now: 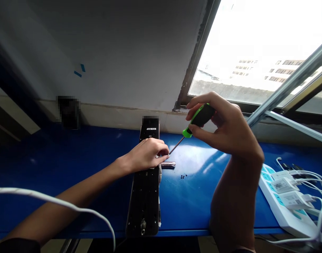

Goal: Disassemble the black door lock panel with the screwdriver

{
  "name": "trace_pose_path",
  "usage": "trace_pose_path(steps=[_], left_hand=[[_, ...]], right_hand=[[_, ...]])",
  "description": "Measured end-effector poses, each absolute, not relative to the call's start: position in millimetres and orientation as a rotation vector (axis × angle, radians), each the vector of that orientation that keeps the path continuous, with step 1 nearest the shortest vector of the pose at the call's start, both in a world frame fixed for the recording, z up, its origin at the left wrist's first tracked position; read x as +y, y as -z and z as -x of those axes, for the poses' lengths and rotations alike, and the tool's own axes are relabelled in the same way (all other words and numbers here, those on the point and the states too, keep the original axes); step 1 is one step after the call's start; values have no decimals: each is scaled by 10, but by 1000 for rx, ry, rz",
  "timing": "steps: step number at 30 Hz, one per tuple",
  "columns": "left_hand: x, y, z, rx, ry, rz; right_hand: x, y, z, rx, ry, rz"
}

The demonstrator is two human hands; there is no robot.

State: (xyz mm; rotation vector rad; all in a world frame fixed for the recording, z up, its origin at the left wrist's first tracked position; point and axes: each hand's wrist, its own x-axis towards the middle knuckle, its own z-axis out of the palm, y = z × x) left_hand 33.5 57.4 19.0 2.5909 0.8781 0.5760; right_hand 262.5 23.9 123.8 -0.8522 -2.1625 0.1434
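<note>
My right hand (pixel 224 126) grips a screwdriver (pixel 200 117) with a green and black handle, its shaft slanting down to the left. The screwdriver's tip ends right by the fingertips of my left hand (pixel 152 153), which are pinched together; what they hold, if anything, is too small to make out. My left hand rests over the middle of a long black panel (pixel 145 193) that looks like a door lock body, lying lengthwise away from me. A shiny metal handle (pixel 168 165) sticks out from its right side. Several small black screws (pixel 183 176) lie on the table to the right.
The blue table (pixel 187 207) runs along a wall under a window (pixel 256 52). A white power strip (pixel 279 207) with several plugged-in chargers and cables stands on the right. A white cable (pixel 58 201) crosses in front of my left forearm. A dark object (pixel 70 112) stands at the back left.
</note>
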Motion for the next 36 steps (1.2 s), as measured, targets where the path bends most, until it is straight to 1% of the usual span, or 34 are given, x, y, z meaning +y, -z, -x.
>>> trace_pose_path(steps=[3, 8, 10, 15, 18, 32, 36], left_hand=[[601, -241, -487, 784, -376, -2660], [780, -195, -953, 649, 52, -2830], [864, -112, -1148, 625, 178, -2850], [988, 70, -1426, 563, 250, -2834], [984, 110, -1488, 543, 279, -2825], [941, 114, -1486, 574, 368, -2733], [955, 125, -1462, 554, 384, -2711]], right_hand=[[164, -1284, -2860, -2189, -177, 1057], [198, -1249, -3205, -2318, -488, 1560], [247, -1211, -3271, -2307, -520, 1654], [340, -1155, -3321, -2279, -549, 1628], [375, -1147, -3337, -2313, -512, 1583], [411, -1116, -3379, -2327, -543, 1523], [412, -1112, -3376, -2332, -499, 1509]])
